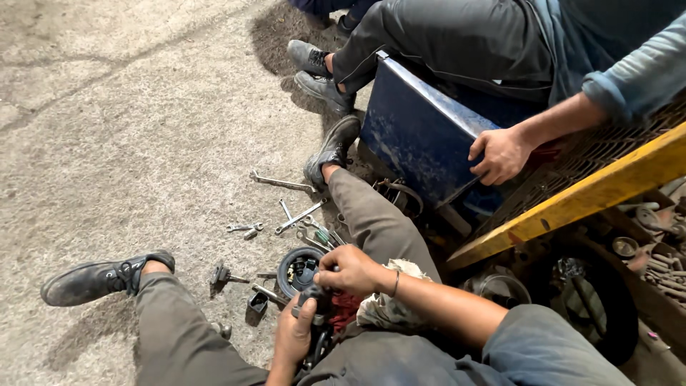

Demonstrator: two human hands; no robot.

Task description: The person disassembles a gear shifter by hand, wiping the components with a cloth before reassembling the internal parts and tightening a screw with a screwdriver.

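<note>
Two hands grip one dark metal part [314, 294] between the knees: the left hand [294, 334] clamps from below, the right hand [354, 270] closes over its top. Wrenches [286, 214] lie within reach on the concrete floor [128, 143].

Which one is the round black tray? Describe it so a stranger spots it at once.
Start at the blue metal box and go down to the concrete floor between the seated person's legs. The round black tray sits just left of the right hand. Unlike the flat spanners scattered above it, it is circular and holds small parts.
</note>
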